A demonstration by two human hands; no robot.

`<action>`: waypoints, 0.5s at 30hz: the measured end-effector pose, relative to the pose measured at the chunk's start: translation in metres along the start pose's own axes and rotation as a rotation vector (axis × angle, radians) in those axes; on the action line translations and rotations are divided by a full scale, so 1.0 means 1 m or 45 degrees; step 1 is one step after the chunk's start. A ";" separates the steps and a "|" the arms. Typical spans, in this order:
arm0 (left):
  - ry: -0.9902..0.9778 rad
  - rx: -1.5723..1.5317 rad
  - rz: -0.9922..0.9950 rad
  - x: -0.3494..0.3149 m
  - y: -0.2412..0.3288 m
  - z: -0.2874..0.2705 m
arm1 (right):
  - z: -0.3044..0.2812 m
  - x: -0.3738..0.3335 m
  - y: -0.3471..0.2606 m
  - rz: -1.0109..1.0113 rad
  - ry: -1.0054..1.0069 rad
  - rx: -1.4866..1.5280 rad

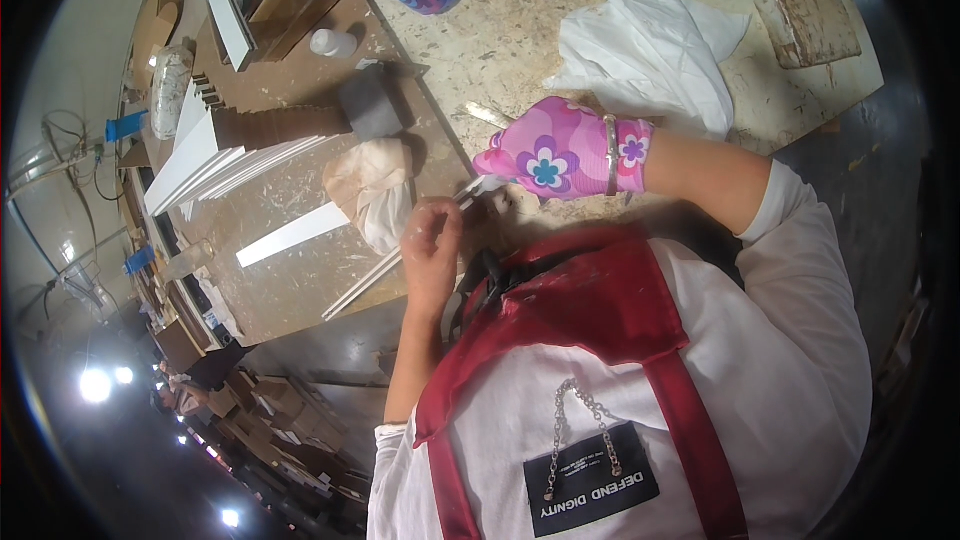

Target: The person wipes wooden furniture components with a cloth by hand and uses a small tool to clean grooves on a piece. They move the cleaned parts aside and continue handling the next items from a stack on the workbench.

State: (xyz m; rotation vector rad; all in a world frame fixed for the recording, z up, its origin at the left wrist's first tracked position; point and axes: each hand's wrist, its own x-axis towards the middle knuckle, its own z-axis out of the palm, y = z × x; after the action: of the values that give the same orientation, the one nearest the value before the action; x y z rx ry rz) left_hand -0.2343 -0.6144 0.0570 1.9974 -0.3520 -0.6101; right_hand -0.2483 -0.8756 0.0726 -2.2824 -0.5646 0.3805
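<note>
In the head view, the bare left hand point(432, 238) is hovering over thin white strips point(364, 285), its thumb and fingers bent together; whether it is gripping them cannot be told. The strips are lying slantwise across the bench point(480, 50), their upper ends reaching toward the right hand point(548, 155). That hand is wearing a pink floral glove, and its grip is also unclear. A crumpled beige cloth point(366, 180) is lying just beside the left hand, and a white cloth point(650, 45) is lying beyond the glove.
</note>
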 end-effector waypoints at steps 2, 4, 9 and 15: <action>-0.004 0.018 0.031 0.001 0.000 0.000 | -0.001 -0.002 0.000 -0.046 -0.015 -0.177; -0.001 0.016 0.038 0.001 0.002 0.001 | -0.001 -0.004 0.001 -0.071 0.011 -0.240; 0.017 0.026 0.052 0.002 0.004 0.003 | -0.007 -0.002 -0.004 0.064 -0.142 -0.135; 0.041 0.111 0.023 0.003 0.011 0.008 | 0.002 -0.005 0.003 -0.107 0.067 -0.152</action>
State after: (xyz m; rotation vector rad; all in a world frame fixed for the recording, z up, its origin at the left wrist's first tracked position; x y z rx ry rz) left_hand -0.2357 -0.6268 0.0628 2.0828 -0.3824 -0.5586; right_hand -0.2530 -0.8791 0.0690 -2.3656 -0.6702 0.2509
